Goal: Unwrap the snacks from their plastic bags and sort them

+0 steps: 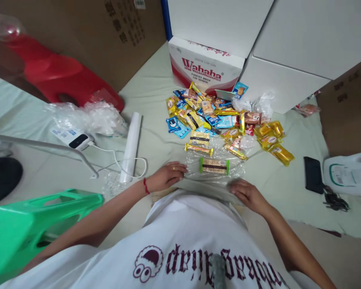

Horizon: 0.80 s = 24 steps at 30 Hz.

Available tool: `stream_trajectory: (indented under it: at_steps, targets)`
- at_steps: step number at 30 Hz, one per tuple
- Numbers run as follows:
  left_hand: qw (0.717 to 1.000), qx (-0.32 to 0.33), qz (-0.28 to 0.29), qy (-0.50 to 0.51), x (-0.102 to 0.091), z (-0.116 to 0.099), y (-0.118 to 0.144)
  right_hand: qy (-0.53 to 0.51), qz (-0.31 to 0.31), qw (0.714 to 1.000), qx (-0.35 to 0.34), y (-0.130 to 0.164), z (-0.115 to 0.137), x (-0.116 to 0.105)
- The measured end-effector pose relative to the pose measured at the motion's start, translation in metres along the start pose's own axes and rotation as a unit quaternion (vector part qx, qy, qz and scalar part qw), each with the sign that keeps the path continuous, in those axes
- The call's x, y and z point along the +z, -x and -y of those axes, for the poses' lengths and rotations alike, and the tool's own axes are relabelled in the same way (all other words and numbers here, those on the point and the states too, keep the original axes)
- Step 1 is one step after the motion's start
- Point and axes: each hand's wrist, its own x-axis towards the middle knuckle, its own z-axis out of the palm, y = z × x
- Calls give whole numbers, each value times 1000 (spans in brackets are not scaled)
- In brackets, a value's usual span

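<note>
My left hand (167, 175) lies on the left edge of a clear plastic bag (216, 174) spread flat on the pale cloth in front of me. On the bag's right edge rests my right hand (249, 195), fingers pressed down. Inside or on the bag lies a snack bar with green ends (214, 165). Just beyond it are two yellow-wrapped bars (199, 143). A heap of several wrapped snacks (222, 116) in yellow, blue and brown spreads behind them.
A Wahaha carton (203, 68) and white boxes (289, 44) stand at the back. A white roll (131, 146), crumpled plastic (87, 116), a charger with cable (75, 140), red stool (54, 76), green stool (33, 224) lie left. A black phone (313, 174) and keys (335, 200) lie right.
</note>
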Motion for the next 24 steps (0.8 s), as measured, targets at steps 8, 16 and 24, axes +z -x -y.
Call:
stream_trajectory:
  at_steps: [8, 16, 24]
  targets:
    - [987, -158, -39, 0, -38, 6, -57, 17, -33, 987, 157, -62, -24, -57]
    - [922, -275, -164, -216, -29, 12, -85, 335, -4, 914, 229, -113, -14, -69]
    - [939, -87, -241, -228, -5, -48, -78, 323, 44, 940, 99, -198, -15, -66]
